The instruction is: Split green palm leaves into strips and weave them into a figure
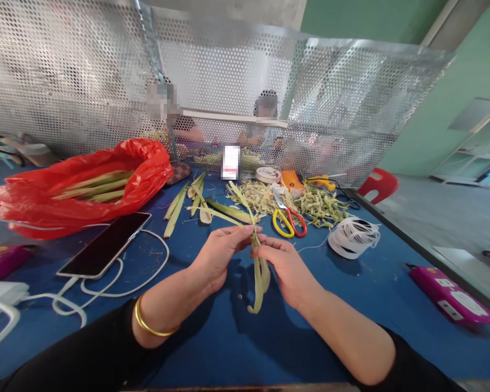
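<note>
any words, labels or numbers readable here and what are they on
None can be read.
Purple box: white labels with print too small to read.
White card standing at the back of the table: blurred out.
Phone: dark screen, no text.
Red bag: no print visible.

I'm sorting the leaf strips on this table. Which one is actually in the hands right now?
The looped strip, pinched between left hand and right hand. It hangs folded above the table; the other strips lie loose, farther back, untouched.
</note>
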The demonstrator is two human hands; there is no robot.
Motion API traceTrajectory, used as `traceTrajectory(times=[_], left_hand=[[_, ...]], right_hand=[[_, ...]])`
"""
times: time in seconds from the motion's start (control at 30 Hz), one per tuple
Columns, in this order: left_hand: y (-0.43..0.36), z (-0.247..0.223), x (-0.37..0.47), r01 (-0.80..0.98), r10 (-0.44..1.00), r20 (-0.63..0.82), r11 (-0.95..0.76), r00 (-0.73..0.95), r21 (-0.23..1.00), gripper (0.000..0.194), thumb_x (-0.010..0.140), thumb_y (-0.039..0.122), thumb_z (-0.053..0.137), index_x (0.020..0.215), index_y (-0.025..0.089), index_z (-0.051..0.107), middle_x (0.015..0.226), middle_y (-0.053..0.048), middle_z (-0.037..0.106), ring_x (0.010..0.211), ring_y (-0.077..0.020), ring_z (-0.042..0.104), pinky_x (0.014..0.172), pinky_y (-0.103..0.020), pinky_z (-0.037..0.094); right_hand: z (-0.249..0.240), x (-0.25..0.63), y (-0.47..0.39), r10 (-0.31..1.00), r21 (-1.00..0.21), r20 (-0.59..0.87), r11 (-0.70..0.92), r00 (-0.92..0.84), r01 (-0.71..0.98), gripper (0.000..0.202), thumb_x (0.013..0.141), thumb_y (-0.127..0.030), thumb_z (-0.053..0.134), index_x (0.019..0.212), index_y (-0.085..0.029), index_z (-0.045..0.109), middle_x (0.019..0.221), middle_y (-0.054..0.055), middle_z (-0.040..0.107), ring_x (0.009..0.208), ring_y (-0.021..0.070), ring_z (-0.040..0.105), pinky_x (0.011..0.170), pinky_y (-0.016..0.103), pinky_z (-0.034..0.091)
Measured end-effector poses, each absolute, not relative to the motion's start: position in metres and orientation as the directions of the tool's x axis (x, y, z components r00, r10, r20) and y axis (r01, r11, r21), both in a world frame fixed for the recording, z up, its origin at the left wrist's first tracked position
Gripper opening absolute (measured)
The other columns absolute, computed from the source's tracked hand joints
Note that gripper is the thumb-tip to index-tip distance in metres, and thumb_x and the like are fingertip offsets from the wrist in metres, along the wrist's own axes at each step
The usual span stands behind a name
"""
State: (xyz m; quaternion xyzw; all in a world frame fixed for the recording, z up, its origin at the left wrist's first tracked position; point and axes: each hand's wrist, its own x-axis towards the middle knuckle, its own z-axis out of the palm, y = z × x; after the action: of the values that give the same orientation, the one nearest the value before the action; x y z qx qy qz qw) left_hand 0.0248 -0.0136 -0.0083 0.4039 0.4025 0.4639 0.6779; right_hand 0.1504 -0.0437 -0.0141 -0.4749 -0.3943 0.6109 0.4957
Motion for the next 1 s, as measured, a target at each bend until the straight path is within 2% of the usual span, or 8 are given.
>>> traceTrajectory(times=[0.13,0.23,0.33,0.43,0.53,0.6,0.77,1.0], left_hand=[[-0.012,-0.008,0.023,-0.298,0.951,-0.173,0.248,0.255,0.922,0.021,0.068,0.032,0.073,0.077,0.013,0.075,0.08,-0.009,0.074,0.081,-0.0181,0.064,0.082,-0.027,0.045],[-0.012,-0.007,0.022,-0.3,0.93,-0.155,0.26,0.333,0.918,0.025,0.07,0.036,0.073,0.08,0.014,0.075,0.083,-0.01,0.074,0.085,-0.0185,0.064,0.085,-0.028,0.045],[-0.012,-0.004,0.02,-0.267,0.917,-0.144,0.254,0.371,0.93,0.019,0.066,0.03,0.075,0.077,0.014,0.076,0.094,-0.009,0.073,0.087,-0.0174,0.063,0.085,-0.026,0.045],[-0.012,-0.002,0.019,-0.237,0.932,-0.145,0.231,0.331,0.943,0.014,0.064,0.025,0.076,0.074,0.015,0.076,0.095,-0.008,0.073,0.086,-0.0172,0.063,0.084,-0.026,0.045],[-0.012,-0.001,0.018,-0.187,0.941,-0.124,0.19,0.314,0.964,0.013,0.066,0.026,0.074,0.074,0.016,0.076,0.097,-0.008,0.073,0.09,-0.019,0.063,0.087,-0.028,0.043],[-0.012,0.0,0.018,-0.125,0.935,-0.114,0.164,0.336,0.979,0.011,0.067,0.026,0.073,0.072,0.016,0.076,0.095,-0.008,0.073,0.092,-0.0195,0.062,0.089,-0.028,0.041],[-0.016,-0.001,0.019,-0.056,0.876,-0.145,0.191,0.46,0.98,0.014,0.064,0.021,0.075,0.077,0.017,0.076,0.079,-0.005,0.074,0.083,-0.0178,0.063,0.085,-0.028,0.042],[-0.017,-0.002,0.02,0.019,0.875,-0.169,0.18,0.453,0.983,0.021,0.056,0.023,0.081,0.075,0.017,0.076,0.077,-0.003,0.074,0.077,-0.0155,0.062,0.082,-0.027,0.043]], right_hand=[[-0.012,0.15,-0.043,0.967,-0.93,-0.243,-0.254,-0.076,-0.265,0.005,0.057,-0.019,0.064,0.059,-0.017,0.06,0.047,-0.007,0.045,0.044,0.0064,0.033,0.048,0.023,0.025],[-0.014,0.151,-0.042,0.971,-0.94,-0.235,-0.239,-0.043,-0.244,0.008,0.059,-0.024,0.066,0.059,-0.016,0.062,0.05,-0.005,0.05,0.047,0.0083,0.038,0.048,0.023,0.029],[-0.017,0.153,-0.041,0.981,-0.956,-0.188,-0.196,-0.055,-0.221,0.01,0.062,-0.025,0.066,0.066,-0.016,0.065,0.055,-0.003,0.053,0.051,0.01,0.042,0.05,0.024,0.031],[-0.015,0.157,-0.04,0.995,-0.985,-0.088,-0.093,-0.043,-0.142,0.013,0.068,-0.029,0.065,0.065,-0.017,0.064,0.057,-0.003,0.052,0.056,0.0109,0.043,0.055,0.025,0.034],[-0.009,0.163,-0.037,0.983,-0.991,0.115,0.123,0.141,-0.046,0.019,0.073,-0.036,0.064,0.067,-0.018,0.062,0.064,-0.001,0.056,0.066,0.0138,0.049,0.064,0.026,0.038],[-0.005,0.167,-0.034,0.96,-0.98,0.191,0.196,0.205,-0.008,0.018,0.073,-0.037,0.065,0.071,-0.019,0.063,0.071,0.0,0.06,0.073,0.0153,0.052,0.069,0.027,0.04],[-0.002,0.172,-0.031,0.997,-0.997,0.075,0.075,0.015,-0.033,0.018,0.071,-0.035,0.067,0.069,-0.018,0.064,0.068,0.0,0.061,0.071,0.0149,0.053,0.069,0.028,0.041],[-0.012,0.171,-0.027,0.991,-0.994,0.096,0.101,0.096,-0.046,0.019,0.071,-0.033,0.065,0.063,-0.017,0.058,0.057,-0.002,0.055,0.061,0.0134,0.051,0.066,0.029,0.041]])
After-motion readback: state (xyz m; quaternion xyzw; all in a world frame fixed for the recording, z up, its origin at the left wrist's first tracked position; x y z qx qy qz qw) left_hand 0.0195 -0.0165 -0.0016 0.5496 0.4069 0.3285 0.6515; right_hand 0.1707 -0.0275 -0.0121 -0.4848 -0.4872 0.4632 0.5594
